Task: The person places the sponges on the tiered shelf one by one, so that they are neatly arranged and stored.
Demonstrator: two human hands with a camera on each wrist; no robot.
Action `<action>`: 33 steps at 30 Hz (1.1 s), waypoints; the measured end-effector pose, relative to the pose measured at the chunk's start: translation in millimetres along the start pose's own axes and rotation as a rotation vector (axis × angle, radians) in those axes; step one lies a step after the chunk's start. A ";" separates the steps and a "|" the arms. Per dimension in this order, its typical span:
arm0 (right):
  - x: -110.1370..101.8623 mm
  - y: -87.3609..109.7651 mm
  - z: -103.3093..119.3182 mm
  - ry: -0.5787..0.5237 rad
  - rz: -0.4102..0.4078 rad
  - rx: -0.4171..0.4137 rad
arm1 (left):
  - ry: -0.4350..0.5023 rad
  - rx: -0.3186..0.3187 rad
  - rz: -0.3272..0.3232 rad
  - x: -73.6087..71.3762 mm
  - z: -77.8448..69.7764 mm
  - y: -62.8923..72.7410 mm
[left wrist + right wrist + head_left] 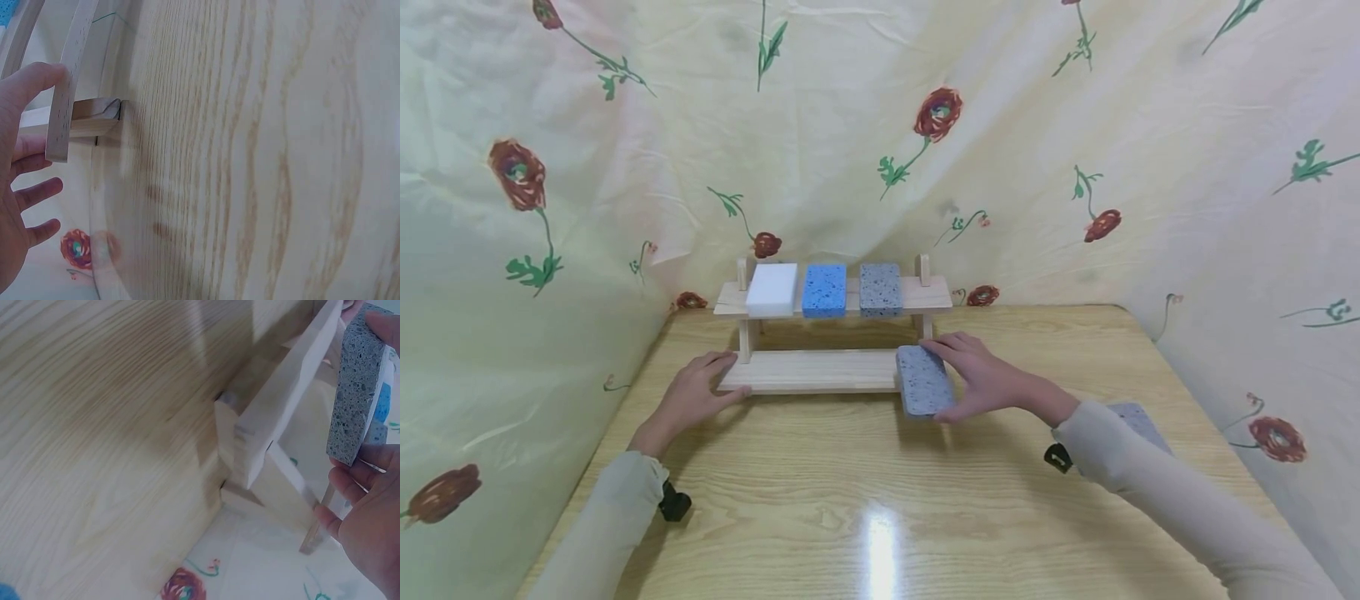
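Note:
A two-tier wooden rack (820, 382) stands at the back of the table. My left hand (694, 390) pinches the left end of its lower shelf, thumb at the front edge and fingers behind; the left wrist view shows the board (62, 112) between them. With thumb and fingertips on opposite ends, my right hand (981, 379) holds a grey speckled sponge (923, 382). That sponge overlaps the right end of the lower shelf and tilts in the right wrist view. On the upper shelf lie a white sponge (772, 290), a blue sponge (824, 291) and another grey sponge (880, 290).
Partly hidden by my right forearm, a further grey slab (1138, 423) lies on the table's right side. A flowered cloth (850, 150) hangs behind and beside the wooden table (820, 500). In the right wrist view, a bit of something blue (9, 592) shows at the lower left corner.

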State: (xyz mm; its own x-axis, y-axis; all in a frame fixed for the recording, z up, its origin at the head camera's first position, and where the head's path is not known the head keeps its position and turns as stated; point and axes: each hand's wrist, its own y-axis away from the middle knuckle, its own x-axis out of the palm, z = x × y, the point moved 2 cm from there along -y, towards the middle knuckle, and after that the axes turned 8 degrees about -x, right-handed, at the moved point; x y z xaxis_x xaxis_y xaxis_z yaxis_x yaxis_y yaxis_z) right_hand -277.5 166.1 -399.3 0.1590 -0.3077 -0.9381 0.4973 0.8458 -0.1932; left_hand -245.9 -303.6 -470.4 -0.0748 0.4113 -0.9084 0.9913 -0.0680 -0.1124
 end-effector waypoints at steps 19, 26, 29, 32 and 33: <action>12.9 -43.2 23.1 -0.058 0.025 -0.001 | -0.005 -0.010 0.012 -1.7 -1.2 2.0; 23.3 -54.0 26.3 -0.041 0.027 -0.028 | -0.008 0.002 0.008 -2.3 -1.7 2.4; 26.6 -58.6 28.3 -0.048 0.025 -0.033 | -0.006 0.002 0.006 -2.5 -1.9 2.4; 28.9 -63.5 30.7 -0.058 0.024 -0.026 | 0.000 0.002 0.002 -3.3 -1.8 2.2; 29.6 -65.3 31.3 -0.058 0.024 -0.021 | 0.001 0.003 0.001 -3.5 -1.7 2.2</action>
State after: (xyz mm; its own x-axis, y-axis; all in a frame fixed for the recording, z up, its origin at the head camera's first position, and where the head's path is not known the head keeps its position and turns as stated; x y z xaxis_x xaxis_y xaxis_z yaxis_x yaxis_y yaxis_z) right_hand -278.5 88.0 -405.5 0.2198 -0.3113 -0.9245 0.4746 0.8621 -0.1774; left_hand -243.3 -303.7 -466.8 -0.0738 0.4120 -0.9082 0.9910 -0.0714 -0.1130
